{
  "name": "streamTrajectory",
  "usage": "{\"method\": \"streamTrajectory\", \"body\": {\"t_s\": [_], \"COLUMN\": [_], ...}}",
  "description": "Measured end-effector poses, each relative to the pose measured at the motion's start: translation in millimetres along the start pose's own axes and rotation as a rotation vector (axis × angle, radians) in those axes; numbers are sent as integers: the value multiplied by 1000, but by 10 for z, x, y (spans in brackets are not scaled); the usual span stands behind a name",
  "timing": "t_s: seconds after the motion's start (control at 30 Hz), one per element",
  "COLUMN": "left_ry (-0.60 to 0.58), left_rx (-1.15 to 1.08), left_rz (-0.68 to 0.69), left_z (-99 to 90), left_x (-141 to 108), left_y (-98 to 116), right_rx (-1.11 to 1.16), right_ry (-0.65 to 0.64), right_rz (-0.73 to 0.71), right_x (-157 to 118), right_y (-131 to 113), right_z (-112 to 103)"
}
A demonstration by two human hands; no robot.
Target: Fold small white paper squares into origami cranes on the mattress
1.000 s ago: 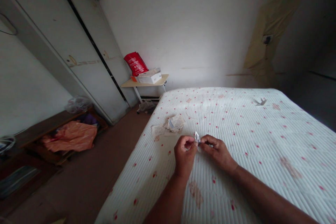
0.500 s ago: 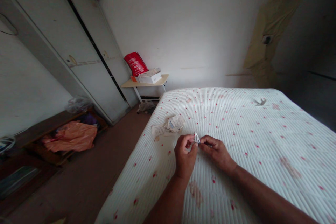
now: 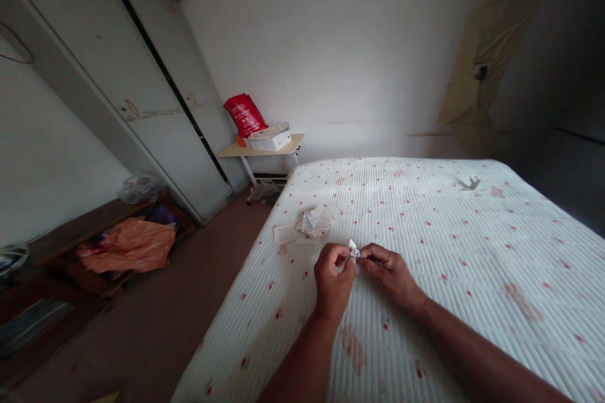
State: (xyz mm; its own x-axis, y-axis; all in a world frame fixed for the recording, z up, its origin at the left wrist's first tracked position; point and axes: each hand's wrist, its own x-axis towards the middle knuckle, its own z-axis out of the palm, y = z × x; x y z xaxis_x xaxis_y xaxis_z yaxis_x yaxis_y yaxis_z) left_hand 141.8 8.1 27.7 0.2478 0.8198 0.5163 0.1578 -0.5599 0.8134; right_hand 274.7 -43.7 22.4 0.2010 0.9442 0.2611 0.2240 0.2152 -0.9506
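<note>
A small piece of folded paper [image 3: 353, 248], whitish with grey marks, is pinched between my two hands above the bed. My left hand [image 3: 333, 277] grips its left side between thumb and fingertips. On the other side, my right hand [image 3: 388, 269] pinches the paper's right edge, its remaining fingers curled. The fingertips cover much of the paper, so its full shape is hidden. Just beyond my left hand lie several printed paper pieces [image 3: 316, 223] in a loose pile. A folded paper shape [image 3: 471, 183] rests at the far right of the bed.
The bed [image 3: 425, 245] has a white ribbed cover with red dots. Behind its far left corner, a small table [image 3: 231, 151] bears a red bag [image 3: 244, 114] and a white box [image 3: 271, 140]. A wardrobe [image 3: 155, 94] and a low shelf [image 3: 80, 227] stand at left.
The top of the paper between my fingers has shifted slightly in shape and angle. Both hands stay in nearly the same place, still pinching it.
</note>
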Motion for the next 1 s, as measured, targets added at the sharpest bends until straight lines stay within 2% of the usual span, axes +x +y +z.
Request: {"method": "streamTrajectory", "body": {"t_s": [0.37,0.57,0.8,1.0], "left_ry": [-25,-86,-114,-107], "left_rx": [-60,-92,-42,-7], "left_rz": [-121,-175,-155,-120], "left_z": [12,19,26,18], "left_x": [25,19,2,9], "left_y": [20,-44,-29,0], "right_rx": [32,37,-49,-96], "right_ry": [41,55,112,93], "right_rz": [35,43,85,80], "right_x": [11,20,37,20], "right_y": [-44,-55,-58,-80], "right_z": [-4,-18,4,4]}}
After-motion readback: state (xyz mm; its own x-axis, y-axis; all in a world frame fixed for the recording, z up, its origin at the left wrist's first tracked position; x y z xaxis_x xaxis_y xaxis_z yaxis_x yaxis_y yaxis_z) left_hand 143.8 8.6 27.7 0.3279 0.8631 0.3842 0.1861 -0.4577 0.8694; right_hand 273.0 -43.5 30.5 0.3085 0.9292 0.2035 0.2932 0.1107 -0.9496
